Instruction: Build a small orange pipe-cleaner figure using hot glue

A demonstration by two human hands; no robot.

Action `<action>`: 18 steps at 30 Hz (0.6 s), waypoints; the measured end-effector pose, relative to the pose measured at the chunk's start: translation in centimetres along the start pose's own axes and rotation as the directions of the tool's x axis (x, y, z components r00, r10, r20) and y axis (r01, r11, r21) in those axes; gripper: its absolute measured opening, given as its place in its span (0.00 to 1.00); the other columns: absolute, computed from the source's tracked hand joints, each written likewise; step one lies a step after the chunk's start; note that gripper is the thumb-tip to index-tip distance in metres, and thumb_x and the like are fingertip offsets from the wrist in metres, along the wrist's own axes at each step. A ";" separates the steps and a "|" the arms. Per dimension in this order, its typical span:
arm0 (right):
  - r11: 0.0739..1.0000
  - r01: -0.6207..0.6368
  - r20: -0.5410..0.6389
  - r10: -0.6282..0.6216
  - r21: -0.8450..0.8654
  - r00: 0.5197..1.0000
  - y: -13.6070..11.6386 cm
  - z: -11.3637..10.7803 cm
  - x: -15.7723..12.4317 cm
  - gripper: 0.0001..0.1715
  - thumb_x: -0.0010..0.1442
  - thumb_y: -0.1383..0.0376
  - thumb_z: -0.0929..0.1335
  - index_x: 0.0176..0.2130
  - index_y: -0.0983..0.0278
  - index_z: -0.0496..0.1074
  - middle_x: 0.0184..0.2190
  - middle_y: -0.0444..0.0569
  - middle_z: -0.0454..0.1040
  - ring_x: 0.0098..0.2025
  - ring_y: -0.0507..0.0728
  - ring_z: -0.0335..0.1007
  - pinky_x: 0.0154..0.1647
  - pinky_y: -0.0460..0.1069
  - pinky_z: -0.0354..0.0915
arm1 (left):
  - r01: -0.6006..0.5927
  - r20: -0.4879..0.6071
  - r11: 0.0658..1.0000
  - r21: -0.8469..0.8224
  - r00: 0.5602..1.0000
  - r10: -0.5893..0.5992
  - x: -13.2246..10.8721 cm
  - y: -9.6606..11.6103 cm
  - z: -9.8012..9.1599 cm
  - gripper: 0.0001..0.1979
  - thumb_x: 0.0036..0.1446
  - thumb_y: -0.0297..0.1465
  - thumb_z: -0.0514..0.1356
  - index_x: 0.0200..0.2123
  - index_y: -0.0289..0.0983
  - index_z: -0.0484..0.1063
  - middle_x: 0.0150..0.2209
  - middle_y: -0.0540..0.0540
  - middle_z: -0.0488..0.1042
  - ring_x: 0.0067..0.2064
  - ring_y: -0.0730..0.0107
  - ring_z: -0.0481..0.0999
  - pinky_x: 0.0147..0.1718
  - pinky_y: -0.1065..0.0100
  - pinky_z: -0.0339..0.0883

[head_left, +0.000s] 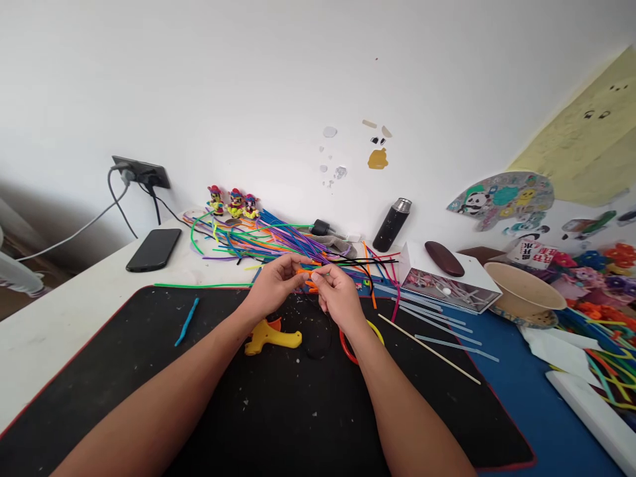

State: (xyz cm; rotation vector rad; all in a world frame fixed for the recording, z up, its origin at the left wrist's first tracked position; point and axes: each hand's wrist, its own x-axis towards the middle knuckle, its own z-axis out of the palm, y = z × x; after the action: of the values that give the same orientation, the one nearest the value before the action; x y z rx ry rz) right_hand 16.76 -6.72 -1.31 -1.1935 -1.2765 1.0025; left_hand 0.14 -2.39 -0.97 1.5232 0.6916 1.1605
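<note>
Both hands meet over the far edge of a black mat [149,371]. My left hand [273,283] and my right hand [338,291] are closed, pinching a small orange pipe-cleaner piece [308,277] between their fingertips. A thin black strand [365,273] curls away from my right hand. Beneath my left wrist a yellow glue gun [271,336] lies on the mat. A red ring [346,348] with a yellow one [376,329] sits under my right wrist.
A heap of coloured pipe cleaners [268,242] lies behind the hands. A black phone [154,249], three small figures [233,202], a dark bottle [392,225], clear glue sticks [432,321], a wooden stick [430,350], a white box [447,278] and a paper bowl [521,288] surround them.
</note>
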 end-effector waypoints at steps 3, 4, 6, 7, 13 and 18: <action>1.000 -0.007 -0.003 0.007 0.015 1.000 0.1 0.0 0.0 0.15 0.61 0.52 0.71 0.37 0.60 0.69 0.14 0.32 0.61 0.12 0.48 0.54 0.14 0.44 0.50 | -0.001 -0.009 1.000 -0.008 1.000 0.001 0.1 -0.5 0.1 0.19 0.54 0.40 0.72 0.45 0.37 0.78 0.31 0.50 0.76 0.33 0.69 0.74 0.34 0.67 0.68; 1.000 -0.012 -0.003 0.013 0.029 1.000 0.0 0.1 0.0 0.16 0.61 0.51 0.71 0.37 0.60 0.69 0.14 0.32 0.61 0.12 0.48 0.54 0.14 0.44 0.50 | -0.002 -0.022 1.000 -0.012 1.000 0.001 0.1 -0.6 0.2 0.19 0.54 0.41 0.72 0.45 0.37 0.78 0.32 0.49 0.77 0.33 0.69 0.74 0.34 0.67 0.69; 0.997 -0.029 -0.007 0.029 0.072 1.000 -0.2 0.4 -0.2 0.18 0.60 0.50 0.72 0.37 0.60 0.69 0.15 0.32 0.61 0.12 0.48 0.54 0.14 0.44 0.50 | 0.003 -0.057 1.000 -0.028 0.998 -0.004 0.1 -0.6 0.3 0.19 0.53 0.41 0.73 0.44 0.37 0.78 0.32 0.49 0.77 0.33 0.68 0.75 0.35 0.67 0.69; 0.995 -0.037 -0.010 0.038 0.098 0.999 -0.3 0.5 -0.2 0.19 0.60 0.49 0.72 0.38 0.60 0.68 0.15 0.32 0.61 0.12 0.47 0.54 0.14 0.44 0.49 | 0.008 -0.073 0.999 -0.044 0.997 -0.012 0.1 -0.6 0.3 0.20 0.52 0.40 0.74 0.44 0.37 0.78 0.31 0.50 0.77 0.33 0.68 0.75 0.35 0.67 0.70; 0.984 -0.034 -0.040 0.042 0.176 0.998 -1.0 1.0 -0.6 0.22 0.59 0.48 0.74 0.38 0.61 0.68 0.15 0.32 0.61 0.12 0.46 0.52 0.14 0.44 0.47 | 0.092 -0.053 0.936 -0.339 0.992 -0.117 0.1 -0.1 0.5 0.26 0.47 0.36 0.77 0.49 0.37 0.79 0.32 0.49 0.79 0.34 0.70 0.77 0.36 0.68 0.71; 0.985 -0.008 -0.053 0.017 0.171 0.998 -0.8 0.9 -0.6 0.22 0.59 0.48 0.75 0.38 0.61 0.69 0.15 0.32 0.63 0.12 0.46 0.52 0.14 0.44 0.45 | 0.208 0.029 0.812 -0.545 0.973 -0.230 0.2 -0.3 0.7 0.21 0.42 0.31 0.80 0.40 0.35 0.82 0.33 0.47 0.80 0.32 0.73 0.77 0.35 0.71 0.70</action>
State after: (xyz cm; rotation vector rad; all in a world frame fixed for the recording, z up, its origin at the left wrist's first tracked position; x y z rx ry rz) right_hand 15.80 -7.31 -0.66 -1.0905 -1.1183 1.0601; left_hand 0.86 -2.41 -1.18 0.9122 0.4861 1.0908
